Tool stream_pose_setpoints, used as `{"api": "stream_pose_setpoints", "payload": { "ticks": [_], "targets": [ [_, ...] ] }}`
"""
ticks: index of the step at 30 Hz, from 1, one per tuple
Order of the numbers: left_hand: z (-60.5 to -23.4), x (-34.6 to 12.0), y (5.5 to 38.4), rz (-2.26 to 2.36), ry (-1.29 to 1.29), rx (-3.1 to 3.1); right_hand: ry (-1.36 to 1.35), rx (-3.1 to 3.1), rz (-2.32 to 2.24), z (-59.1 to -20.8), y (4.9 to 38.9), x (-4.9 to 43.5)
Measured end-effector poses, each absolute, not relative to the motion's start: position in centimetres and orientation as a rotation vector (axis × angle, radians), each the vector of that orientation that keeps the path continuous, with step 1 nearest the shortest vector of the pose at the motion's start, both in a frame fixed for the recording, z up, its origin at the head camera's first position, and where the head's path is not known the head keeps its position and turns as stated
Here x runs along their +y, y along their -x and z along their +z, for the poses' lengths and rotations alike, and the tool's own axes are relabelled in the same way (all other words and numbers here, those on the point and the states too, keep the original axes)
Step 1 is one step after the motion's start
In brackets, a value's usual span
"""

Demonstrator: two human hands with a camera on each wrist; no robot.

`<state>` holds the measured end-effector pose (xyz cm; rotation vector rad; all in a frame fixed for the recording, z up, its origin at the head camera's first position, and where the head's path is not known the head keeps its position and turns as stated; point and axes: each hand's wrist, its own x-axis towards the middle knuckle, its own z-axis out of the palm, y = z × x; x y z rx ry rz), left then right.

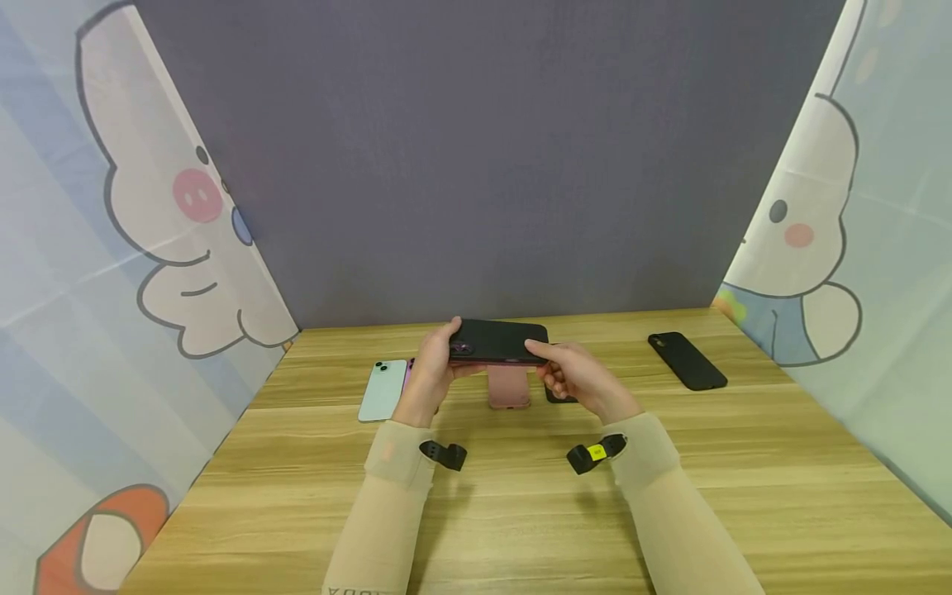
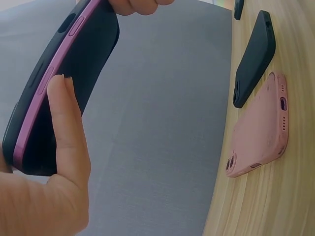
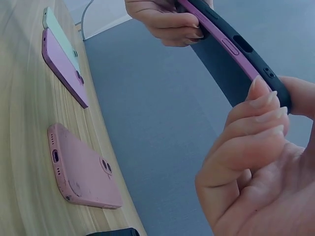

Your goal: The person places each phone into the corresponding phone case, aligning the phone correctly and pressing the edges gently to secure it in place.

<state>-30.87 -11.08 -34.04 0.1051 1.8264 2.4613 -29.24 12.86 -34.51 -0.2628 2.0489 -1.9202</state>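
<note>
Fitting a black case (image 1: 494,332) onto a purple phone (image 2: 60,56) seems in hand, though removal cannot be ruled out. In the head view, both are gripped above the table (image 1: 513,512) by the left hand (image 1: 431,368) and right hand (image 1: 583,376), one at each end; a grey panel (image 1: 476,165) stands along the back edge, flanked by cartoon curtains (image 1: 178,223). In the left wrist view, purple is left showing along one side, so even pressing there seems called for. In the right wrist view, a pink case (image 3: 86,169) is seen lying on the woodgrain.
</note>
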Motion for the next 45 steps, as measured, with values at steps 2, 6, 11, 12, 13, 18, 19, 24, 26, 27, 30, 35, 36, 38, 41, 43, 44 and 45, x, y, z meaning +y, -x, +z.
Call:
{"api": "stream_pose_setpoints", "payload": {
  "ticks": [2, 6, 11, 12, 13, 18, 19, 24, 26, 27, 30, 35, 36, 38, 41, 43, 44, 45],
  "targets": [
    [-34.05, -11.11, 30.87, 2.458, -0.114, 1.834, 0.255, 2.057, -1.926, -34.52, 29.22, 12.87],
    [-34.08, -11.11, 30.79, 2.458, -0.115, 1.853, 0.25, 2.069, -1.937, -34.59, 29.21, 12.84],
    [-34.16, -11.05, 30.74, 2.461, -0.087, 1.878, 0.263, 2.084, -1.948, -34.7, 29.31, 12.8],
    [-34.15, -11.03, 30.74, 2.464, -0.081, 1.882, 0.266, 2.088, -1.952, -34.72, 29.31, 12.79],
    [-34.14, -11.0, 30.76, 2.467, -0.073, 1.883, 0.271, 2.09, -1.955, -34.73, 29.31, 12.79],
    [-34.1, -10.89, 30.88, 2.52, -0.043, 1.862, 0.287, 2.106, -1.962, -34.77, 29.27, 12.64],
    [-34.1, -10.88, 30.91, 2.528, -0.038, 1.857, 0.29, 2.11, -1.961, -34.79, 29.29, 12.62],
    [-34.06, -10.85, 30.98, 2.522, -0.021, 1.859, 0.265, 2.102, -1.973, -34.77, 29.18, 12.51],
    [-34.03, -10.8, 30.99, 2.516, -0.025, 1.863, 0.244, 2.086, -1.972, -34.8, 29.2, 12.56],
    [-34.02, -10.77, 31.0, 2.516, -0.03, 1.864, 0.231, 2.075, -1.972, -34.81, 29.21, 12.59],
    [-34.08, -10.74, 31.02, 2.523, -0.034, 1.863, 0.208, 2.055, -1.967, -34.91, 29.28, 12.66],
    [-34.14, -10.75, 30.86, 2.532, -0.041, 1.863, 0.223, 2.036, -2.001, -34.96, 29.23, 12.59],
    [-34.14, -10.76, 30.82, 2.534, -0.044, 1.856, 0.231, 2.031, -2.013, -34.95, 29.2, 12.56],
    [-34.16, -10.76, 30.82, 2.538, -0.053, 1.845, 0.242, 2.02, -2.036, -34.92, 29.18, 12.5],
    [-34.16, -10.77, 30.85, 2.541, -0.066, 1.825, 0.252, 1.995, -2.076, -34.86, 29.15, 12.44],
    [-34.16, -10.76, 30.88, 2.532, -0.082, 1.828, 0.26, 1.972, -2.109, -34.85, 29.17, 12.42],
    [-34.16, -10.75, 30.89, 2.526, -0.087, 1.83, 0.266, 1.962, -2.127, -34.85, 29.17, 12.42],
    [-34.14, -10.74, 30.87, 2.523, -0.089, 1.825, 0.272, 1.952, -2.143, -34.85, 29.19, 12.42]
  ]
}}
